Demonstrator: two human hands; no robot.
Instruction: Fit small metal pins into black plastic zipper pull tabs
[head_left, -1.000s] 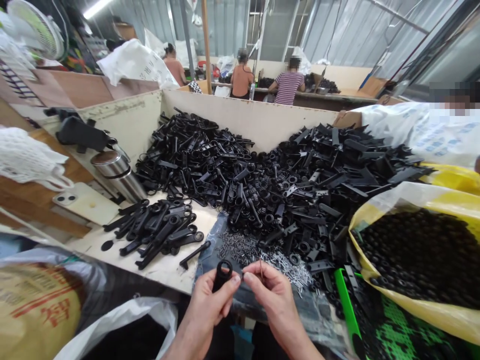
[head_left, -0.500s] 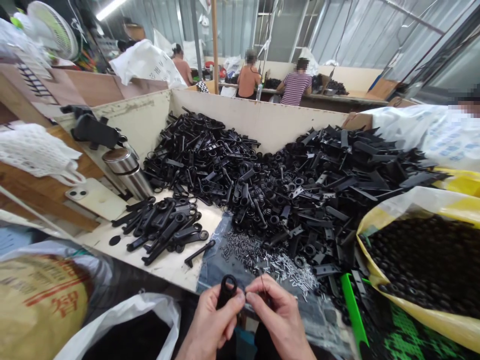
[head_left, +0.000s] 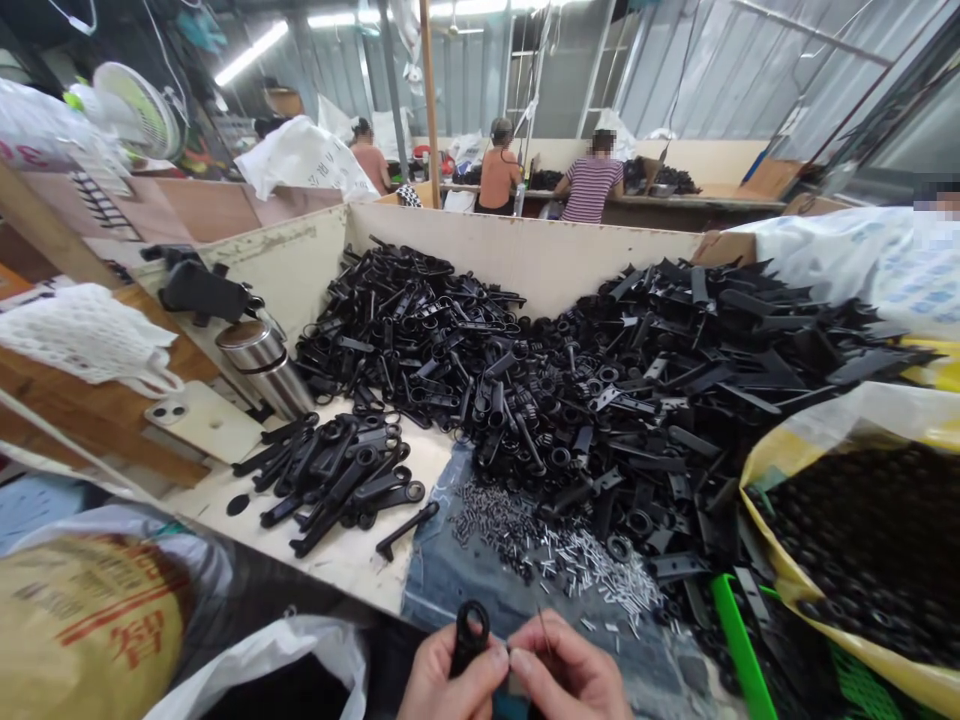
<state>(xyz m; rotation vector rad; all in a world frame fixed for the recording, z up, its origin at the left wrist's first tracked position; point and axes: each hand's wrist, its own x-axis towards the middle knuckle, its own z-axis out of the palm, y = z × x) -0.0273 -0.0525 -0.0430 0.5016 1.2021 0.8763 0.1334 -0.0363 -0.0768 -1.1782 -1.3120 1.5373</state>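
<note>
My left hand (head_left: 450, 688) sits at the bottom edge, its fingers pinched round a black plastic part with a ring end (head_left: 469, 632) that stands upright. My right hand (head_left: 570, 680) is closed beside it, thumb and finger tips meeting the left thumb, with thin metal pins (head_left: 543, 628) sticking up between its fingers. Just beyond both hands lies a scatter of small metal pins (head_left: 555, 550) on a blue cloth (head_left: 442, 575).
A big heap of black plastic parts (head_left: 600, 390) fills the walled bench. A small pile of black handles (head_left: 337, 475) lies at the left, near a steel flask (head_left: 266, 365) and a phone (head_left: 202, 420). A yellow sack of black rings (head_left: 862, 530) stands right. People work at a far bench.
Both hands have dropped toward the bottom edge as the view tilted up. They still hold the black part and the pins together.
</note>
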